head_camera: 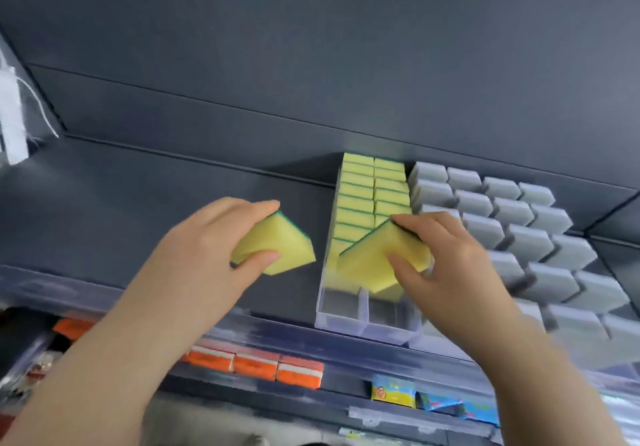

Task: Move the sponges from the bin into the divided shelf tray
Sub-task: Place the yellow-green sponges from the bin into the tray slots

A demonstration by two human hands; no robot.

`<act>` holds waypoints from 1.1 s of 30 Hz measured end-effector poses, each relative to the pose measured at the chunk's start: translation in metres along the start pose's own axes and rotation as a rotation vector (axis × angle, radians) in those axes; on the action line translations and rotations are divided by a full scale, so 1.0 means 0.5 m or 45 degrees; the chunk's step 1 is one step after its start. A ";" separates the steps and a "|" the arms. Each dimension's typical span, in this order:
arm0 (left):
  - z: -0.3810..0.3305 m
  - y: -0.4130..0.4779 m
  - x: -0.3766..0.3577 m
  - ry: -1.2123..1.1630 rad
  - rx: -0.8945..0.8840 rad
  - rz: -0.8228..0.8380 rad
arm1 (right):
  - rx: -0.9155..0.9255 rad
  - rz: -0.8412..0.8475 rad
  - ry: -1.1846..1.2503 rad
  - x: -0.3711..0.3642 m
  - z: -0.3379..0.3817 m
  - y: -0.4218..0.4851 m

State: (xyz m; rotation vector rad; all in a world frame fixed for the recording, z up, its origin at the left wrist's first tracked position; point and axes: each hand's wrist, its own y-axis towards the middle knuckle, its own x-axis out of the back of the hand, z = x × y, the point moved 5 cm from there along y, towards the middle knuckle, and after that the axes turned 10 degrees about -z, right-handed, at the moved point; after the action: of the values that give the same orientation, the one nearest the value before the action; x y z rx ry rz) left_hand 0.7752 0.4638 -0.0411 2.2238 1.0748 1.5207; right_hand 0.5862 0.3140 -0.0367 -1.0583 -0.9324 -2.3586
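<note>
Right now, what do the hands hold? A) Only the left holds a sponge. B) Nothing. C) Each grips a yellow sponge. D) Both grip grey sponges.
C: left hand grips a yellow sponge beside the tray, right hand grips a second sponge over it.

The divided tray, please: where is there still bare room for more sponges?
Both lanes are bare at the front, between the yellow sponge rows and the front wall of the divided tray. The dark shelf left of it is bare too. The tray's back is packed, and grey sponges crowd its right side.
</note>
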 end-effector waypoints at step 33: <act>0.046 0.022 -0.040 -0.147 -0.236 0.218 | 0.325 0.138 -0.460 -0.154 0.017 -0.018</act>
State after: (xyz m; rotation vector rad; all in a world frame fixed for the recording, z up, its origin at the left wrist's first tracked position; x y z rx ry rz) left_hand 0.7966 0.4470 -0.0587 2.2894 0.6954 1.4685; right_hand 0.6346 0.3325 -0.0954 -1.4131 -1.2293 -1.9311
